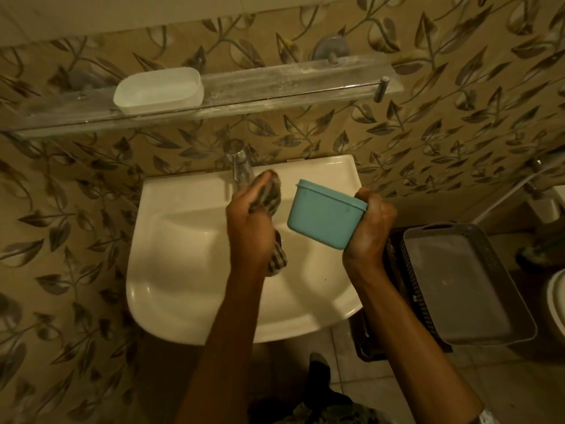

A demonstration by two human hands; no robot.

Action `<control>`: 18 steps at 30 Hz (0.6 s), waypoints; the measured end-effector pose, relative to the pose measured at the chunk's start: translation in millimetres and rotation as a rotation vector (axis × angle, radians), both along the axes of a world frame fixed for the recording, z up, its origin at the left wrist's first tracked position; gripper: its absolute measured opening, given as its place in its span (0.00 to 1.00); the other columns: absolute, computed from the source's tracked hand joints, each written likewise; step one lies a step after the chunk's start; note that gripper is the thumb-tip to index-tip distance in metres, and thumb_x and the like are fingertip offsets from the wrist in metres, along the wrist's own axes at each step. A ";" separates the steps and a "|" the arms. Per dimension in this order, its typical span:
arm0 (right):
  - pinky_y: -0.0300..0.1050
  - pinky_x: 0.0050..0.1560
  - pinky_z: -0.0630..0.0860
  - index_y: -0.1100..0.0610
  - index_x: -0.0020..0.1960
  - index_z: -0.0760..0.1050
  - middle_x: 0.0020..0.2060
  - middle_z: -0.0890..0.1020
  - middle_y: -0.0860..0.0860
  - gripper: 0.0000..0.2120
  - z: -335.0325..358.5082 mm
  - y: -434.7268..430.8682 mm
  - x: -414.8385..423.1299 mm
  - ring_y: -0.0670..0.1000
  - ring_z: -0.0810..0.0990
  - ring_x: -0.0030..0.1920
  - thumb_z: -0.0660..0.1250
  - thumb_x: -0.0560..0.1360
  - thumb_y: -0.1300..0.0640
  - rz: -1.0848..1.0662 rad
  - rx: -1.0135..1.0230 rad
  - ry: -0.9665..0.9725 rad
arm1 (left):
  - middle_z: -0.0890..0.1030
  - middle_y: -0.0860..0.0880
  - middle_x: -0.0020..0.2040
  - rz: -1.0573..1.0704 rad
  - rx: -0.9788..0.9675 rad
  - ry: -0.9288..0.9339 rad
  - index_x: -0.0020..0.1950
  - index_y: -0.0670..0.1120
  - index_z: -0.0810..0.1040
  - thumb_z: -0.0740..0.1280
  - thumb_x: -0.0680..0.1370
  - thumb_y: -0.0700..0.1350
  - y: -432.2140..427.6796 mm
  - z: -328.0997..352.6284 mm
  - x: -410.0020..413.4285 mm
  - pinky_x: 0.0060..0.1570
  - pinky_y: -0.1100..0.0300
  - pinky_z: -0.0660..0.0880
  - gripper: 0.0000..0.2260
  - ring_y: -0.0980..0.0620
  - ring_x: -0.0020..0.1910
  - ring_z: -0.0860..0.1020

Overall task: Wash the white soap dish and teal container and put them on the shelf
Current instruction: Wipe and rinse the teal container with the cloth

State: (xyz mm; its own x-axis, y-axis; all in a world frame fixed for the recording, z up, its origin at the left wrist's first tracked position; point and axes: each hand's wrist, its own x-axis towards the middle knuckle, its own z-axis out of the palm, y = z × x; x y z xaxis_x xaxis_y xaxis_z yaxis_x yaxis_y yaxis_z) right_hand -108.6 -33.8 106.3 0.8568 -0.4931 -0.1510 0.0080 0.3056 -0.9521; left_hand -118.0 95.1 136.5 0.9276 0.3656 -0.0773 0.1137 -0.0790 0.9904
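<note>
The white soap dish [159, 89] stands on the left part of the glass shelf [275, 84] on the wall. Above the white sink [171, 240], my right hand [371, 231] grips the teal container [325, 214] from its right side, tilted with its base toward me. My left hand [250, 224] is closed on a checked cloth [269, 194], just left of the container and not touching it. One end of the cloth hangs below my left hand.
A chrome tap [240, 166] rises at the back of the sink, right behind the cloth. A grey plastic basket [464, 286] sits on a dark stand to the right of the sink. A white toilet rim [556, 301] shows at the far right.
</note>
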 end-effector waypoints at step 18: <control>0.54 0.51 0.81 0.54 0.59 0.79 0.54 0.84 0.56 0.22 -1.5 -36.1 -21.7 0.57 0.83 0.56 0.57 0.75 0.41 0.550 0.342 0.076 | 0.72 0.52 0.69 -0.006 -0.106 -0.290 0.68 0.58 0.68 0.57 0.75 0.36 42.5 15.3 -33.3 0.70 0.46 0.66 0.25 0.54 0.69 0.69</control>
State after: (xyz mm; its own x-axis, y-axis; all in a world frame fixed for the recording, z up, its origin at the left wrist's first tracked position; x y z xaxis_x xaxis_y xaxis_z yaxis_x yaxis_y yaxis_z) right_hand -130.3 -69.9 104.8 0.9512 0.1007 -0.2916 -0.2991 0.5321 -0.7921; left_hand -151.3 137.6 151.8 0.9187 0.3637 0.1541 -0.1754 0.0262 0.9841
